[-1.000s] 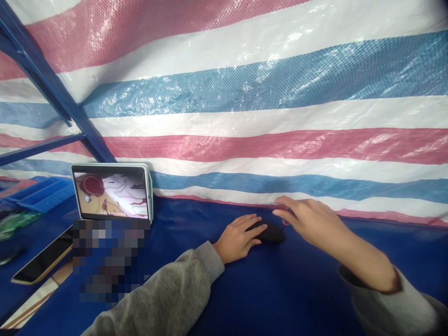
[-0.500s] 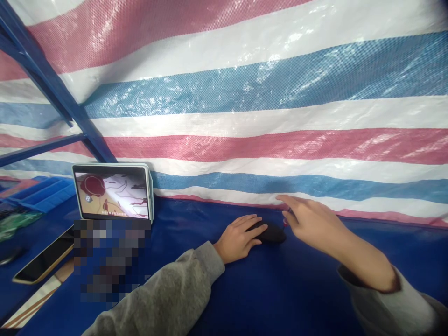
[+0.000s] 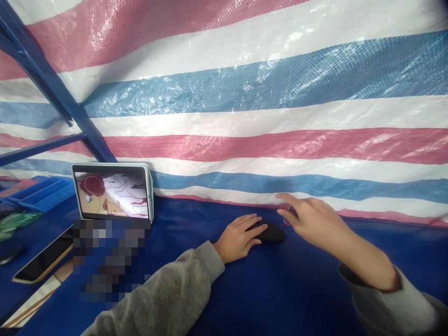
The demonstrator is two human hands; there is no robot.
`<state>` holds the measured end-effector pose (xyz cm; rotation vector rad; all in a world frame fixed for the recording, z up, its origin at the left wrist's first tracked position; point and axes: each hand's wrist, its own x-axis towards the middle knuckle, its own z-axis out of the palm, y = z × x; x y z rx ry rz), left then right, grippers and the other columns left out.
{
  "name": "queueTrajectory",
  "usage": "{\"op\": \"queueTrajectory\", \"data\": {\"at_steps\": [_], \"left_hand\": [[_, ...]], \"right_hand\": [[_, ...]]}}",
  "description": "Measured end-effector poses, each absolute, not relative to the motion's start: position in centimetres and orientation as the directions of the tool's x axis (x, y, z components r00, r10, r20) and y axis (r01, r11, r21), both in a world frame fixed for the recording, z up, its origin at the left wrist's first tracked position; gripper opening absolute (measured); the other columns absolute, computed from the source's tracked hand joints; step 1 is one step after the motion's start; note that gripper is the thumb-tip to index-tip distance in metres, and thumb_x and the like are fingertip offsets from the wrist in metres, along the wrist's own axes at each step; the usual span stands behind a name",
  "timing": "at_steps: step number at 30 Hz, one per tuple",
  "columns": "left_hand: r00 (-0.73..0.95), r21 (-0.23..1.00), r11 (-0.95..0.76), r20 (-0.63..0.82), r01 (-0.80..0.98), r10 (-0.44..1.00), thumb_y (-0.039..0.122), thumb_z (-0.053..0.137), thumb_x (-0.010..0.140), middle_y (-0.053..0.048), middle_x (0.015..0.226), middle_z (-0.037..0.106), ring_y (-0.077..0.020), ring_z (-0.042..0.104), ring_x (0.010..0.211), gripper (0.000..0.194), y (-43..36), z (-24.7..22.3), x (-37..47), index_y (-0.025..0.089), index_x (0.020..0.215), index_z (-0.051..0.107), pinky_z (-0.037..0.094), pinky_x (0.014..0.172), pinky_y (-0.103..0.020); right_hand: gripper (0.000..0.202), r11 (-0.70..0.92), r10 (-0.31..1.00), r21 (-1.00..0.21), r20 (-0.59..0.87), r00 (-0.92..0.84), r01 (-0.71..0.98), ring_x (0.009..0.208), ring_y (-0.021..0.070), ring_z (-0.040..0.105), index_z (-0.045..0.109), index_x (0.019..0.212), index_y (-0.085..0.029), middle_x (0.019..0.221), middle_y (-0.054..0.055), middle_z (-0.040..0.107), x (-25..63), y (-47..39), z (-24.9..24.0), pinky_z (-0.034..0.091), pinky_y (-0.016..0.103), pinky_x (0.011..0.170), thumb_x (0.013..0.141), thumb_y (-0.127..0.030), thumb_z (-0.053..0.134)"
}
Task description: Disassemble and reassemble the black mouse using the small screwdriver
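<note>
A small flat black object (image 3: 272, 232) lies on the dark blue table cover (image 3: 280, 289) near the striped tarp wall. My left hand (image 3: 238, 239) rests on the cover with its fingertips lying on the object's left edge. Just right of the object my right hand (image 3: 311, 219) hovers with its fingers spread and stretched toward the tarp, holding nothing. A tiny red spot shows between the object and my right hand; what it is cannot be told.
A tablet (image 3: 112, 191) stands propped at the left, playing a cartoon. A phone (image 3: 42, 261) lies flat near the left edge. Blue bins (image 3: 42, 193) and a blue metal frame (image 3: 52, 93) are at far left. The striped tarp (image 3: 245, 116) closes off the back.
My right hand has drawn slightly back and lifted, its fingers now pointing more toward the tarp. My left hand and the black object have stayed put.
</note>
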<state>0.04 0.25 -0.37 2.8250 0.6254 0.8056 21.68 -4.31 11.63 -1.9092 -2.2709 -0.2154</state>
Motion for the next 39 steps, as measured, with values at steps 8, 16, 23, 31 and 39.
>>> {"op": "queueTrajectory", "data": {"at_steps": [8, 16, 23, 31, 39], "left_hand": [[0.775, 0.233, -0.906, 0.471, 0.353, 0.423, 0.037, 0.045, 0.100, -0.008, 0.144, 0.049, -0.0229, 0.041, 0.138, 0.041, 0.2, -0.4, 0.0, 0.023, 0.138, 0.047, 0.038, 0.113, -0.044], [0.770, 0.249, -0.905, 0.477, 0.344, 0.424, 0.038, 0.044, 0.100, -0.008, 0.143, 0.049, -0.0229, 0.041, 0.137, 0.041, 0.3, -0.3, 0.0, 0.023, 0.138, 0.048, 0.038, 0.113, -0.044], [0.765, 0.252, -0.903, 0.481, 0.347, 0.428, 0.038, 0.045, 0.100, -0.007, 0.143, 0.049, -0.0212, 0.041, 0.138, 0.041, 0.3, -0.4, 0.0, 0.022, 0.138, 0.048, 0.036, 0.115, -0.041], [0.765, 0.243, -0.909, 0.492, 0.338, 0.416, 0.037, 0.045, 0.100, -0.008, 0.143, 0.050, -0.0221, 0.041, 0.138, 0.041, 0.3, -0.5, 0.1, 0.022, 0.137, 0.049, 0.037, 0.114, -0.043], [0.774, 0.240, -0.910, 0.479, 0.338, 0.414, 0.037, 0.044, 0.100, -0.008, 0.143, 0.050, -0.0233, 0.041, 0.137, 0.041, 0.3, -0.2, 0.0, 0.022, 0.138, 0.049, 0.038, 0.114, -0.044]], "right_hand": [[0.044, 0.192, 0.950, -0.015, 0.254, -0.182, 0.981, 0.066, 0.0237, 0.067, 0.062, 0.123, -0.019, 0.071, 0.006, 0.073, 21.6, -4.3, 11.6, 0.042, 0.032, 0.060, 0.095, -0.045, 0.039], [0.049, 0.142, 0.968, 0.013, 0.205, -0.141, 0.990, 0.071, 0.0268, 0.068, 0.062, 0.120, -0.019, 0.068, 0.006, 0.071, 21.6, -4.4, 11.8, 0.041, 0.033, 0.059, 0.097, -0.049, 0.032], [0.031, 0.213, 0.955, -0.027, 0.217, -0.202, 0.977, 0.081, 0.0225, 0.068, 0.064, 0.105, -0.020, 0.096, 0.006, 0.072, 21.1, -4.7, 12.4, 0.042, 0.031, 0.065, 0.090, -0.018, 0.037], [0.029, 0.251, 0.939, -0.003, 0.243, -0.243, 0.968, 0.077, 0.0226, 0.068, 0.064, 0.111, -0.021, 0.084, 0.005, 0.074, 21.6, -4.6, 12.0, 0.042, 0.030, 0.064, 0.094, -0.028, 0.042], [0.041, 0.252, 0.938, 0.012, 0.244, -0.247, 0.968, 0.079, 0.0256, 0.069, 0.066, 0.113, -0.022, 0.077, 0.007, 0.073, 22.1, -4.4, 11.5, 0.042, 0.031, 0.063, 0.097, -0.047, 0.037]]}}
